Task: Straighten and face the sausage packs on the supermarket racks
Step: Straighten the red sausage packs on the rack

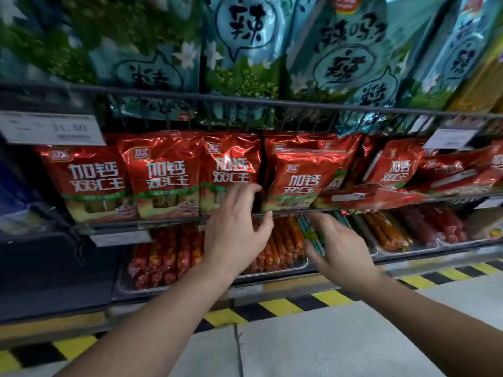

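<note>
1. Red foil sausage packs [163, 172] stand in a row on the middle wire rack [168, 221], fronts facing outward. The three at the left are upright and side by side.
2. The fourth pack [304, 180] leans to one side in front of another. Further right, a fallen pack [375, 195] lies flat at the rack's front rail, with more tumbled ones beside it.
3. The left hand [234, 232] is raised with its fingers spread and grips nothing. Its fingertips overlap the lower edge of the third pack [231, 170]; whether they touch it cannot be told.
4. The right hand [337, 248] sits lower, below the rail, with fingers loosely extended and empty, in front of the trays of loose sausages [163, 254].
5. Teal bags [245, 50] fill the upper rack, a price tag [51, 127] hangs at the left, and a yellow-and-black stripe [285, 306] edges the floor.
</note>
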The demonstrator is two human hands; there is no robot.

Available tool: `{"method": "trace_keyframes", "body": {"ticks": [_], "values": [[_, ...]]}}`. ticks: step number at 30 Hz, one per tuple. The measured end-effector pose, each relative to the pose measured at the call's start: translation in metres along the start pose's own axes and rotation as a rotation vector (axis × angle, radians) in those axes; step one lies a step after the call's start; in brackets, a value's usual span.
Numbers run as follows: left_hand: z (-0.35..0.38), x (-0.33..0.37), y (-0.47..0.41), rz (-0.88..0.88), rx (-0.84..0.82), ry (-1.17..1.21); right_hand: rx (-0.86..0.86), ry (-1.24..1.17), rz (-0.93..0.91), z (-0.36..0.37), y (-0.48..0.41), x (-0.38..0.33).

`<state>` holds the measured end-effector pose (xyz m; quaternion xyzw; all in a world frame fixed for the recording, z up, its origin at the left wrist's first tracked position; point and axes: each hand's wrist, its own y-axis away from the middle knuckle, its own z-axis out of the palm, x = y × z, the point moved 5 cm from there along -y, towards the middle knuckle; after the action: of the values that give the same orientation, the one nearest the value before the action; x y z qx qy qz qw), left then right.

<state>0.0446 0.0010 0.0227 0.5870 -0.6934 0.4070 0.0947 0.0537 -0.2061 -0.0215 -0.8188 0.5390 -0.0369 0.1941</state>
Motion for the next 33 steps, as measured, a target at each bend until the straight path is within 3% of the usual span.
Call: {"method": "trace_keyframes", "body": {"ticks": [6, 11, 14, 26, 33], "values": [[0.041, 0.025, -0.018, -0.136, 0.032, 0.096, 0.226, -0.057, 0.087, -0.029, 0.031, 0.062], [0.055, 0.022, -0.032, -0.247, 0.106, 0.165, 0.396, -0.132, 0.047, -0.049, 0.020, 0.075], [0.060, 0.016, -0.037, -0.263, 0.086, 0.114, 0.367, -0.117, 0.110, -0.052, -0.004, 0.074], [0.051, 0.022, -0.046, -0.227, 0.245, -0.019, 0.137, 0.059, -0.015, -0.040, -0.086, 0.077], [0.050, 0.027, -0.061, -0.269, 0.186, -0.102, 0.125, 0.106, 0.024, -0.037, -0.096, 0.078]]}}
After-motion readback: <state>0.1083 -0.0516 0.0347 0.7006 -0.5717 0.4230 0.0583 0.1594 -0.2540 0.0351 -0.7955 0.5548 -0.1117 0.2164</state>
